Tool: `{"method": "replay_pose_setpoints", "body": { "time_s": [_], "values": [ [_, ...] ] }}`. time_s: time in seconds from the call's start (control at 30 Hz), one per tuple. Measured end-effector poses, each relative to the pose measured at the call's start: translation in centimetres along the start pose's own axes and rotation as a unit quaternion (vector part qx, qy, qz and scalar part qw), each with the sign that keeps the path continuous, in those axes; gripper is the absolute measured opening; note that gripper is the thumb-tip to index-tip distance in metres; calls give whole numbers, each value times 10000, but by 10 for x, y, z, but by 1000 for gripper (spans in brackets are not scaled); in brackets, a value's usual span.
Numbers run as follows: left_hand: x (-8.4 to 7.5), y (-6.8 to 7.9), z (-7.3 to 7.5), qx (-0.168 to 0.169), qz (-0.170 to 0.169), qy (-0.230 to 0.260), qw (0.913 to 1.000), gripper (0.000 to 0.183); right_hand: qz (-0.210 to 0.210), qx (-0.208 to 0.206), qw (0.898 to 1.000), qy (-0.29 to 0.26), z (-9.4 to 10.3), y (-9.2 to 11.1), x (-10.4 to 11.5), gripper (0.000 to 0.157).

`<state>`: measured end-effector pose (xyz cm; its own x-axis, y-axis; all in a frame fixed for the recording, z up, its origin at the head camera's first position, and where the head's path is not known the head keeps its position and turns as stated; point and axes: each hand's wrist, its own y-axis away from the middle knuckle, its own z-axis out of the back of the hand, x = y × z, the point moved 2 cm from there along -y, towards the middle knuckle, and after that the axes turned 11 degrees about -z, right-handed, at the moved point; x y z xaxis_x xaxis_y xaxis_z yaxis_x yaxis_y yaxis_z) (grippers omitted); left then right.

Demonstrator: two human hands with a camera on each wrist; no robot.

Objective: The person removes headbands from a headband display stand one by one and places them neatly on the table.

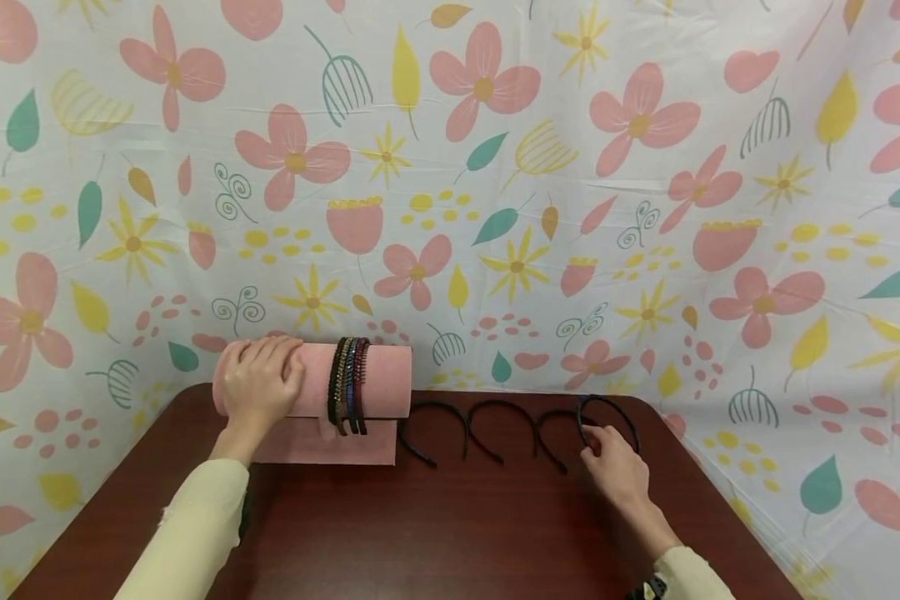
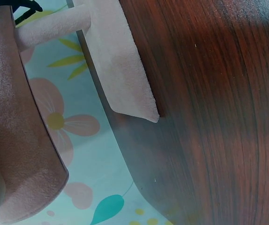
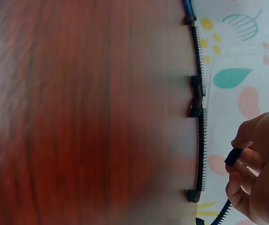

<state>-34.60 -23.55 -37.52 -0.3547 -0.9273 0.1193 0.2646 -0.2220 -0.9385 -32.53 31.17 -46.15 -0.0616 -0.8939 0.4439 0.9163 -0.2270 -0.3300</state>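
Note:
My left hand [image 1: 261, 379] rests on top of the left part of a plush pink headband stand [image 1: 390, 379], whose thick roll lies sideways on a post over a flat base. Several beaded headbands [image 1: 348, 383], in black, gold, blue and red, sit side by side round the roll, right of that hand. At the back right of the table, my right hand [image 1: 617, 467] pinches the end of a dark headband [image 1: 630, 417] between thumb and fingers. The right wrist view shows its dark tip [image 3: 233, 156] between my fingertips and small teeth along its band.
Three more dark headbands lie in a row along the table's back edge, between stand and right hand: one near the stand [image 1: 422, 457], one mid-row [image 1: 495, 452], one further right [image 1: 557, 462]. Behind the brown table [image 1: 450, 533] hangs a flowered cloth [image 1: 450, 167].

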Motion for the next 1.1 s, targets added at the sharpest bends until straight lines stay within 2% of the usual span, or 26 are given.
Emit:
{"method": "replay_pose_setpoints", "body": {
  "time_s": [0.27,0.53,1.1],
  "values": [
    [0,0,-1,115,5,-57,9999,41,7,-6,9999,109,4,-2,-13,40],
    [1,1,-1,78,18,-27,10000,41,-37,-14,9997,231,5,-6,-30,40],
    [0,0,-3,-318,32,100,9994,38,-283,229,9984,426,10,-12,-57,41]
  ]
}}
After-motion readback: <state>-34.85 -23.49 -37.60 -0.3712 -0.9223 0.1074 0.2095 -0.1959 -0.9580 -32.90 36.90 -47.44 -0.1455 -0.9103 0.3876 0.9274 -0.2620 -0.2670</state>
